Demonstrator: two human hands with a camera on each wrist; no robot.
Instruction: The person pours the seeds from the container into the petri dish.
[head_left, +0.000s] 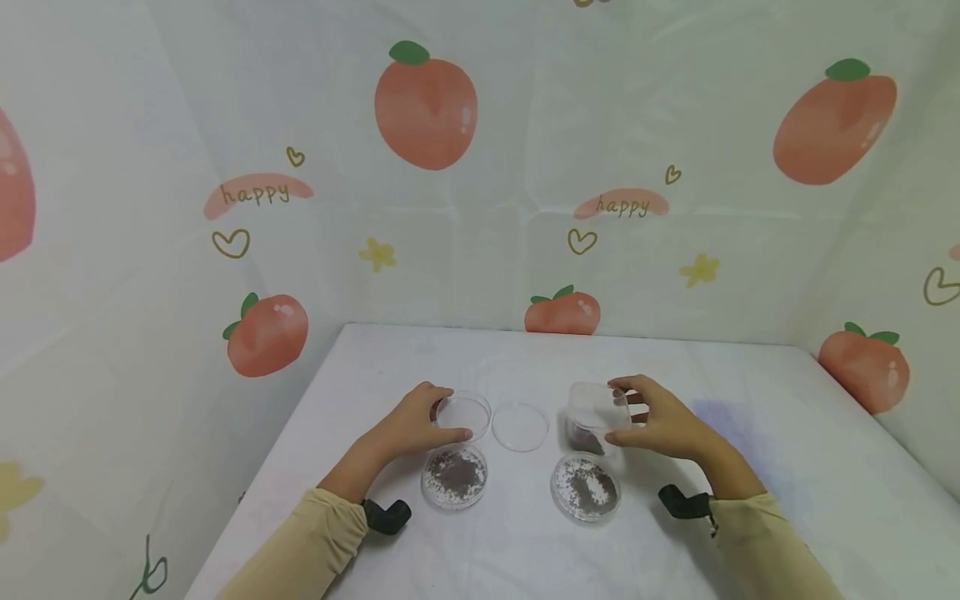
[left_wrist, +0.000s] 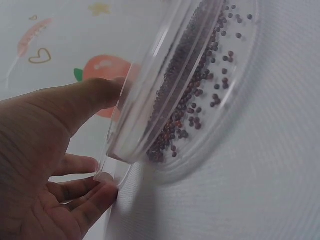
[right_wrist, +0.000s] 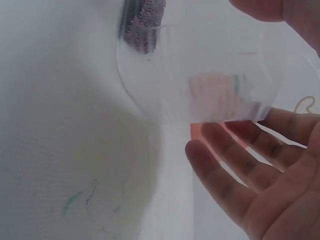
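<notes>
We find the left hand [head_left: 408, 425] pinching a clear round lid [head_left: 465, 415] just behind the left seed dish [head_left: 454, 505]; the right hand [head_left: 662, 421] grips a clear tub [head_left: 594, 402]. We advise edge-only contact and a level tub, preventing spills.

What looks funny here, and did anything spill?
A bluish-purple smudge on the white table, to the right of the right hand, looks odd because the surface around it is plain. I can't see any dark seeds spilled.
</notes>
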